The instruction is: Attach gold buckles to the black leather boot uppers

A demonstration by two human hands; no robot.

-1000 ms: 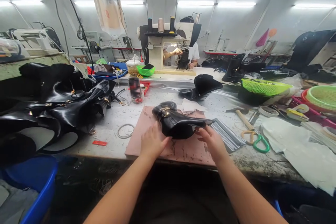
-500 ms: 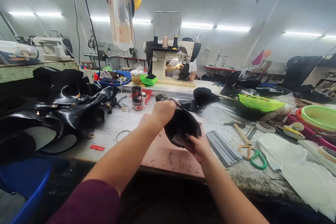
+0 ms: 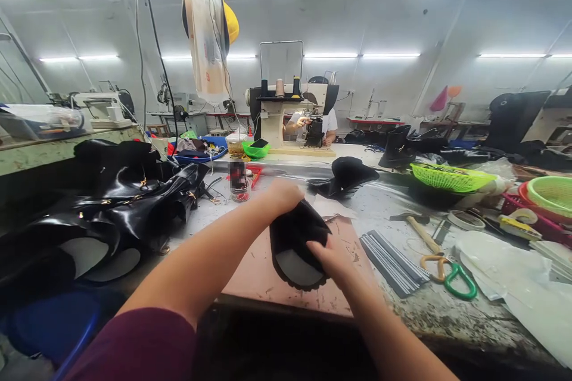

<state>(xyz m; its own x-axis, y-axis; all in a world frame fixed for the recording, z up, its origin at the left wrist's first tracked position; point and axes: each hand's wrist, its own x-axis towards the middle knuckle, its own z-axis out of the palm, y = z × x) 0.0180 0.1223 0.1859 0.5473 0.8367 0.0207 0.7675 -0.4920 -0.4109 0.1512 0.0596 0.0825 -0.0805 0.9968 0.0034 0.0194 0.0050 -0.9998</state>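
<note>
A black boot upper (image 3: 295,232) lies tilted over a pinkish board (image 3: 257,277), its wavy-edged end toward me and a grey patch showing inside. My left hand (image 3: 286,195) is closed on its far end, the fingertips mostly hidden. On its right edge, my right hand (image 3: 328,253) grips the material, thumb on top and the other fingers out of sight. Just beyond, another black boot upper (image 3: 353,172) rests on the bench.
Shiny black boot uppers (image 3: 129,190) are heaped at left. On the right lie grey strips (image 3: 393,262), green-and-tan-handled scissors (image 3: 460,283), a hammer (image 3: 422,233) and white sheets (image 3: 496,262). A green basket (image 3: 451,178) stands behind. A co-worker (image 3: 329,125) sits behind a sewing machine (image 3: 272,119).
The held boot upper has turned and come lower, so its grey-patched end points at me. My left hand has moved slightly down. The camera view has tilted upward.
</note>
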